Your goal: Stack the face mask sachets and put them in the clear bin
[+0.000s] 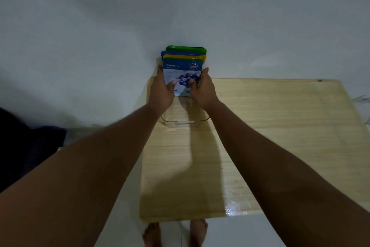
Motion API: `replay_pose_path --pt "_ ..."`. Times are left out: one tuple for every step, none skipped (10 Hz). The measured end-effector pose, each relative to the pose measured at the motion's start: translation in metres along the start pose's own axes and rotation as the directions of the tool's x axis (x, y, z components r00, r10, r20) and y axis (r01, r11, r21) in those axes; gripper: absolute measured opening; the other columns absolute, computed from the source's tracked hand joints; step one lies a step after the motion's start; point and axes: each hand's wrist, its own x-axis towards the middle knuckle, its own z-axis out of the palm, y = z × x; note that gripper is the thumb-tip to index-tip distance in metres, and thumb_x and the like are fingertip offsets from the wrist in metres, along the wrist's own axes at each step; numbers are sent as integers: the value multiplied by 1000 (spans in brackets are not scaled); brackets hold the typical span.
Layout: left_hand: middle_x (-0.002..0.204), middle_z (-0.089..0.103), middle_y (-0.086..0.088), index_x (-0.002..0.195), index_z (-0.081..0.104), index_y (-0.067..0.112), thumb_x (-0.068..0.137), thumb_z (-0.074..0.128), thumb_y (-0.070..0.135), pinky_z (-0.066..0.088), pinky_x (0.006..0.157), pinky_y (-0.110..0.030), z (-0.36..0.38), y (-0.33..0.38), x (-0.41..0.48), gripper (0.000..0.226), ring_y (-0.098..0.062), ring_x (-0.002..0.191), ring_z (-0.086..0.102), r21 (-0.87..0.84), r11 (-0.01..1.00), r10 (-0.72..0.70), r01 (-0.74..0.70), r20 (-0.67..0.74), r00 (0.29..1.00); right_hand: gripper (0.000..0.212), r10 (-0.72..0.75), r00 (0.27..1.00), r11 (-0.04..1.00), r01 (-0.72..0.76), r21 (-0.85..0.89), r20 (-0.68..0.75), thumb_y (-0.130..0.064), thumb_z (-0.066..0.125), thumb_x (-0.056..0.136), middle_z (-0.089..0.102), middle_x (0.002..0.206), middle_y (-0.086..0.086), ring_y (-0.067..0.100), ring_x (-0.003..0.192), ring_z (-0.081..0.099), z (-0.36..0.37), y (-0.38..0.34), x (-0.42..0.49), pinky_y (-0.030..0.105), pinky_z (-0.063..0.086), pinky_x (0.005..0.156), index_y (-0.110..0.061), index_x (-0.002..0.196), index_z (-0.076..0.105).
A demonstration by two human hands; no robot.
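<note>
A fanned stack of face mask sachets (183,70) stands upright in both my hands, above the far end of the clear bin (185,121). The front sachet is blue with a blueberry picture; green, yellow and blue edges of several others show behind it. My left hand (162,90) grips the stack's left side with the thumb on the front. On the right side my right hand (203,89) holds it the same way. The bin sits on the wooden table (270,136) near its far left corner, its near handle visible. The lower edge of the sachets is hidden by my hands.
A white wall rises just behind the table's far edge. The table's front edge is near my bare feet (174,234) on the white floor. A dark shape (24,146) lies at the left on the floor.
</note>
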Motion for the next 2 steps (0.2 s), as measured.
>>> replay_pose_path --pt "135 57 -15 145 31 5 94 56 24 47 101 -39 -9 8 -1 60 -27 122 57 -4 1000 4 -4 5 1000 68 -17 1000 1000 17 21 7 -18 49 98 48 140 24 35 129 50 -7 -6 -3 42 45 105 9 149 13" --pt "138 54 -16 146 29 5 94 55 23 47 103 -39 -13 10 -3 61 -21 122 55 -58 998 -20 20 -2 1000 71 -20 1000 1000 20 24 -16 -17 48 100 40 146 27 36 136 41 -15 -5 -7 37 36 109 10 150 6"
